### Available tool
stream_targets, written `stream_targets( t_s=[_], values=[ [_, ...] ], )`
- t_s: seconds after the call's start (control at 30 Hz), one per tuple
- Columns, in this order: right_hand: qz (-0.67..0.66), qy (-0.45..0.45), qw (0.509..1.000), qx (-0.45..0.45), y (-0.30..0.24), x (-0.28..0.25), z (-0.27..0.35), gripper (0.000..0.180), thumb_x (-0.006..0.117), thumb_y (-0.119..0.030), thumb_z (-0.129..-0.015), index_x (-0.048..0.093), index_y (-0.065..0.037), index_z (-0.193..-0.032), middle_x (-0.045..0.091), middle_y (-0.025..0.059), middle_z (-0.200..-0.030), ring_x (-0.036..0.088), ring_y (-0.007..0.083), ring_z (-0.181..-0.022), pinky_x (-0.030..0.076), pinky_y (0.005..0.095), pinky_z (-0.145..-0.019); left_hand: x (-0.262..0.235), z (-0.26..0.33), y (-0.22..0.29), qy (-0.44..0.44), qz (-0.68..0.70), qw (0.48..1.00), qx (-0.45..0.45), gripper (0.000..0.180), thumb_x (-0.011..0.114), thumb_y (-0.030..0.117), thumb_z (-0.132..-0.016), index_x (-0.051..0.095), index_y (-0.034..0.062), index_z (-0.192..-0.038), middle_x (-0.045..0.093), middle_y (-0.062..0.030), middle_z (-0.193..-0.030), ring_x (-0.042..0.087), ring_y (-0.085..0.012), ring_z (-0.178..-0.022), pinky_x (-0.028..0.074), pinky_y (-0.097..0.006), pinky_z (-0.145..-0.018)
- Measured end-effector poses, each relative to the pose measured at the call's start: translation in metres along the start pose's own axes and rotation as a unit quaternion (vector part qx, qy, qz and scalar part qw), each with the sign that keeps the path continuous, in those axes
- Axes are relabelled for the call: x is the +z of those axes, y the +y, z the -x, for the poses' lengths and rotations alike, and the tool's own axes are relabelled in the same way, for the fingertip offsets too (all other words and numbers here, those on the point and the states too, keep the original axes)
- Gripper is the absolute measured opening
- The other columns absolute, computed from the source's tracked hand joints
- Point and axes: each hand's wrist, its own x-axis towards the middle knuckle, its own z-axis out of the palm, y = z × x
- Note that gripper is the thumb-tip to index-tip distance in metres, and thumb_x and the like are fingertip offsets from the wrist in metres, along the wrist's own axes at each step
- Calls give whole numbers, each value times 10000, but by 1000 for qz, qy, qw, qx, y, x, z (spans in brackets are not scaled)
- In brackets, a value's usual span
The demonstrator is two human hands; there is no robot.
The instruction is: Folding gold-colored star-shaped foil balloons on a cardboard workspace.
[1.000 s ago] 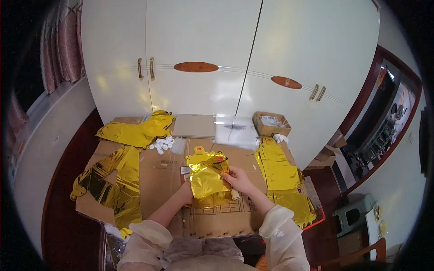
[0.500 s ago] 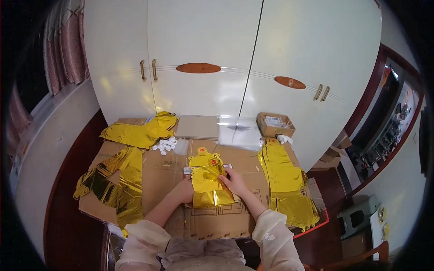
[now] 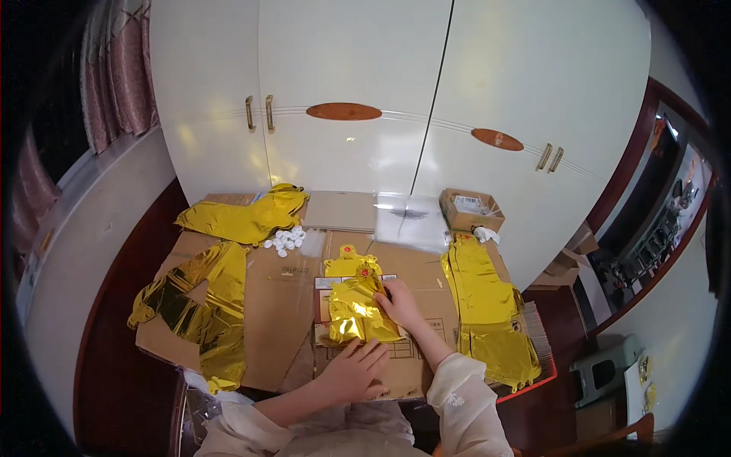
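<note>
Fingertips of right hand hide under gold foil.

L hand off gold foil balloon, now lower on cardboard

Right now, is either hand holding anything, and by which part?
The right hand grips the gold foil piece at its upper right edge; the left hand lies at its lower edge.

— What stands behind the work area?
— A tall white wardrobe with brass handles and oval wooden insets.
— And around it?
— Dark red-brown floor, pink curtains at left, pale wall.
</note>
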Motion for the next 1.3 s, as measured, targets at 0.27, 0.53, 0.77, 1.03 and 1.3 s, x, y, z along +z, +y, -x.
stream_targets(
  t_s=[0.27, 0.53, 0.77, 1.03, 1.3],
  values=[
    [-6, 2, 1000, -6, -9, 1, -4, 365, 641, -199, -878, 564, -1, -1175, 601, 217, -1095, 552, 408, -1049, 446, 464, -925, 23, 4, -20, -48, -45, 997, -49, 780, 499, 662, -868, 502, 57, -1360, 470, -113, -1434, 398, -333, -1348, 276, -673, -1039],
    [86, -37, 995, 27, 2, 3, -8, 499, 572, -361, -923, 554, 19, -1246, 579, 244, -1255, 515, 384, -1211, 391, 458, -1008, 22, 1, -19, -74, -38, 993, -85, 846, 465, 720, -852, 457, 82, -1408, 415, -127, -1477, 338, -424, -1372, 238, -726, -1026],
    [157, -81, 983, 54, 5, -9, -16, 554, 561, -494, -896, 587, -20, -1182, 614, 217, -1141, 543, 371, -1131, 367, 482, -983, 18, -2, -17, -114, -25, 988, -104, 913, 449, 763, -826, 391, 112, -1464, 345, -147, -1522, 259, -519, -1382, 170, -781, -1012],
    [130, -51, 990, 27, 0, -13, -23, 551, 581, -520, -869, 606, -21, -1101, 634, 204, -1067, 571, 377, -1048, 413, 492, -912, 18, -1, -16, -144, -27, 981, -129, 911, 429, 791, -814, 360, 187, -1492, 273, -204, -1545, 192, -585, -1372, 107, -794, -1018],
    [144, -54, 987, 49, 0, -19, -18, 587, 583, -549, -865, 632, -10, -1091, 617, 201, -1133, 549, 368, -1093, 398, 476, -934, 12, 3, -12, -166, -27, 975, -146, 914, 466, 793, -790, 359, 223, -1496, 238, -214, -1559, 147, -604, -1377, 78, -812, -1002]
  ],
)
